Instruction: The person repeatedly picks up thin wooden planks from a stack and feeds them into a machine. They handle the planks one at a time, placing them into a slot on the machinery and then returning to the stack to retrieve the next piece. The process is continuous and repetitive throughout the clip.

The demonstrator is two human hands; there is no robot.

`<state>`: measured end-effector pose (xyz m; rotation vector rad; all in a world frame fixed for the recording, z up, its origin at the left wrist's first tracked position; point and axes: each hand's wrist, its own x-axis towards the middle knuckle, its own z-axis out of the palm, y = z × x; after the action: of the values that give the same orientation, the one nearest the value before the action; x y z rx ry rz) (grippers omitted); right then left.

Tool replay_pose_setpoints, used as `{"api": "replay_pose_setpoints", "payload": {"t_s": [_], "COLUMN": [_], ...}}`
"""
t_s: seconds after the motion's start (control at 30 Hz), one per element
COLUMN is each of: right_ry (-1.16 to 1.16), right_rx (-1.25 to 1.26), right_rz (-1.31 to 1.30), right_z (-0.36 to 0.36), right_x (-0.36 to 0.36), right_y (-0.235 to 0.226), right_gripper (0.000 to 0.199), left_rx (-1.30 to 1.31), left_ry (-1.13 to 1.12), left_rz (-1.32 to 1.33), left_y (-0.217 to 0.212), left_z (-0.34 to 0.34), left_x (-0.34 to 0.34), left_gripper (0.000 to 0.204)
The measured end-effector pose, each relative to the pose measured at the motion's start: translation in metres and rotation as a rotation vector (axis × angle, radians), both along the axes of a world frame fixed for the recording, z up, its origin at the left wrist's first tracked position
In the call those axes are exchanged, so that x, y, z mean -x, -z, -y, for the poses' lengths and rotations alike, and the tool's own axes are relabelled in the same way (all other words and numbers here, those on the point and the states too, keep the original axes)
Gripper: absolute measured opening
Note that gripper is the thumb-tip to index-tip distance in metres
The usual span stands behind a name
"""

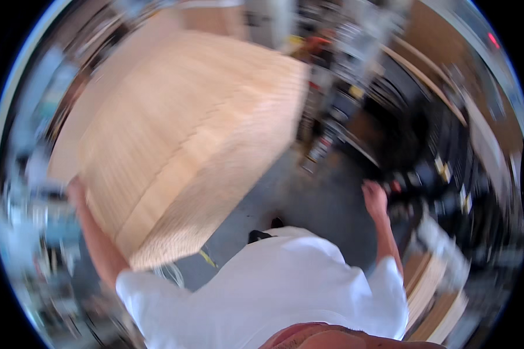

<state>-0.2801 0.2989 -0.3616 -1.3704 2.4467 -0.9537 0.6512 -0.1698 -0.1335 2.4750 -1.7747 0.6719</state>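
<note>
A large stack of pale wooden boards (174, 134) fills the left and middle of the head view, its layered near side facing me. At the stack's left edge is my left hand (76, 191), against or just beside the wood; motion smears its fingers, so its grip does not show. My right hand (376, 198) is out to the right, above the grey floor, with its fingers curled in and nothing visible in them. Dark, blurred equipment (416, 180) lies just beyond that hand.
Grey floor (297, 198) shows between the stack and the equipment. Wooden beams (439, 317) lie at my lower right, below a translucent wrapped bundle (442, 247). A pale cable (172, 273) and a yellow strip (208, 258) are by the stack's near corner. Brown panels (442, 52) stand far right.
</note>
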Motion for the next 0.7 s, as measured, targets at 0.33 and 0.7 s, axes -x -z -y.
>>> {"api": "replay_pose_setpoints", "payload": {"t_s": [0.33, 0.7], "right_ry": [0.673, 1.416], "right_rx": [-0.079, -0.49], "right_rz": [-0.266, -0.423], "right_z": [-0.207, -0.458], "right_x": [0.042, -0.109], "right_y": [0.001, 0.031], "right_gripper": [0.03, 0.03], "left_rx": [0.233, -1.06], "left_ry": [1.393, 1.901], "left_rz": [-0.603, -0.988], "left_y": [-0.061, 0.159], "left_z": [-0.13, -0.412], "left_x": [0.641, 0.892], "left_gripper": [0.033, 0.024]}}
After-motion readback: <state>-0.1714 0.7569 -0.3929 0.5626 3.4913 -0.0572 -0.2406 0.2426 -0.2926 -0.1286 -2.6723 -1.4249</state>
